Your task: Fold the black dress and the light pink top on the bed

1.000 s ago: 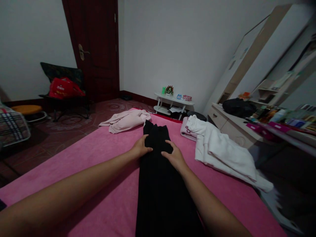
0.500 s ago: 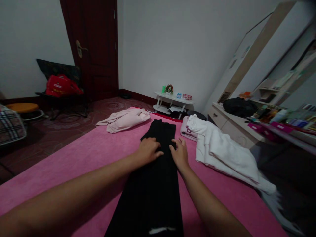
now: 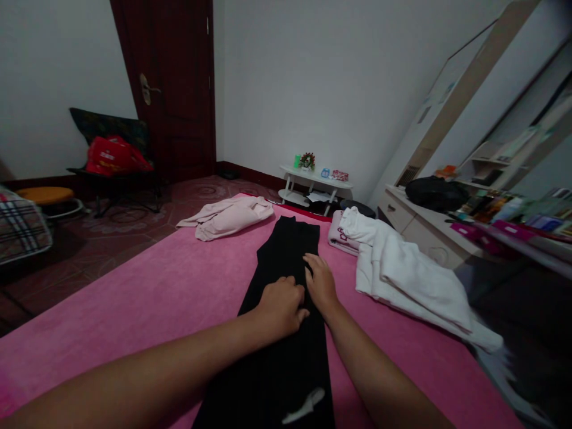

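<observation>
A pair of black trousers [image 3: 286, 244], folded lengthwise, lies over the pink bed cover [image 3: 179, 286], waist end away from me. My left hand [image 3: 282, 304] rests on the middle of the trousers, its fingers curled down against the cloth; the fingertips are partly hidden. Beside it, along the right edge of the trousers, my right hand [image 3: 320, 285] lies with fingers stretched out, touching the fabric. A white patch [image 3: 304, 406] shows on the near part of the trousers.
A pale pink garment [image 3: 235, 217] lies at the bed's far left. On the right are a white garment [image 3: 402, 268] and a folded lilac cloth [image 3: 342, 232]. Beyond stand a small white table [image 3: 315, 177], a cluttered dresser [image 3: 406, 211] and a chair with a red bag [image 3: 117, 156].
My left hand has slid toward me and slightly right along the trousers. My right hand has shifted only a little. The white patch has changed shape and tilt.
</observation>
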### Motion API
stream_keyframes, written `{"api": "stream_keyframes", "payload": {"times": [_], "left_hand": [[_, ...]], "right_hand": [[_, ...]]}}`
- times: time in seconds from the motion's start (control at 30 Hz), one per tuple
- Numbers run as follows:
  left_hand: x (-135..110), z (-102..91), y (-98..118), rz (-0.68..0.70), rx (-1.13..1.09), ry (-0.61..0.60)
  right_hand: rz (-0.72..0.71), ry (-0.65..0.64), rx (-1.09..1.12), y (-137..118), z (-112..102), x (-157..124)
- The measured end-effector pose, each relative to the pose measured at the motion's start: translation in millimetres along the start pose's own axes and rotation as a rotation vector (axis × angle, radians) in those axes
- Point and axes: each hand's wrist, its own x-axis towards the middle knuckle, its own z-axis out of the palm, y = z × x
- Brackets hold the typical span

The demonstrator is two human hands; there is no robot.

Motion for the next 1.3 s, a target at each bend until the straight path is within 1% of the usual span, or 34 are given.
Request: {"api": "stream_keyframes", "payload": {"times": [0.07,0.17,0.27,0.33,0.4,0.43,0.5,0.57,0.63,0.77,0.87,0.97,1.03,1.1,1.17,1.23,1.3], "left_hand": [[5.0,6.5,-8.4,0.003,-0.114,0.001],[7.1,10.0,-16.6,0.032,-0.372,0.039],[5.4,2.7,-13.7,0.117,-0.648,0.106],[3.0,-6.2,-7.6,0.199,-0.734,0.102],[-0.2,-14.4,-2.3,0.255,-0.680,0.087],[-2.0,-17.2,-0.9,0.262,-0.601,0.090],[-5.5,-18.8,-1.1,0.225,-0.387,0.097],[-7.7,-15.7,-3.9,0.152,-0.184,0.065],[-8.2,-10.4,-6.6,0.100,-0.046,0.017],[-4.0,-1.6,-7.3,0.105,0.070,-0.037],[0.3,2.8,-8.1,0.108,0.063,-0.056],[3.6,2.7,-12.9,0.117,-0.054,-0.034],[5.4,-3.2,-16.3,0.126,-0.200,-0.021],[6.7,-13.9,-17.5,0.150,-0.358,0.007],[6.7,-25.9,-15.7,0.203,-0.470,0.035],[4.7,-34.2,-12.2,0.277,-0.515,0.036],[1.4,-35.8,-9.0,0.338,-0.516,-0.012]], "right_hand": [[0.002,0.000,0.027,0.0,-0.2,1.1],[0.009,-0.007,0.056,3.1,1.5,3.0],[0.019,-0.012,0.088,8.2,4.8,3.9],[0.021,-0.009,0.104,11.2,6.9,3.6],[0.025,-0.008,0.122,12.9,7.9,2.9],[0.028,-0.008,0.132,13.1,7.8,2.6],[0.035,-0.012,0.147,11.9,6.4,2.1],[0.045,-0.022,0.141,8.9,3.9,2.0],[0.058,-0.032,0.116,4.9,1.5,2.0],[0.077,-0.029,0.081,-0.7,-0.5,1.4],[0.072,-0.032,0.086,-0.3,0.7,0.7],[0.068,-0.033,0.110,2.7,2.1,0.6],[0.070,-0.032,0.141,4.7,2.2,1.1],[0.075,-0.034,0.186,6.2,1.3,1.6],[0.084,-0.041,0.247,7.0,-0.2,1.8],[0.126,-0.036,0.321,7.4,-1.4,1.2],[0.217,0.009,0.395,8.2,-2.0,0.3]]}}
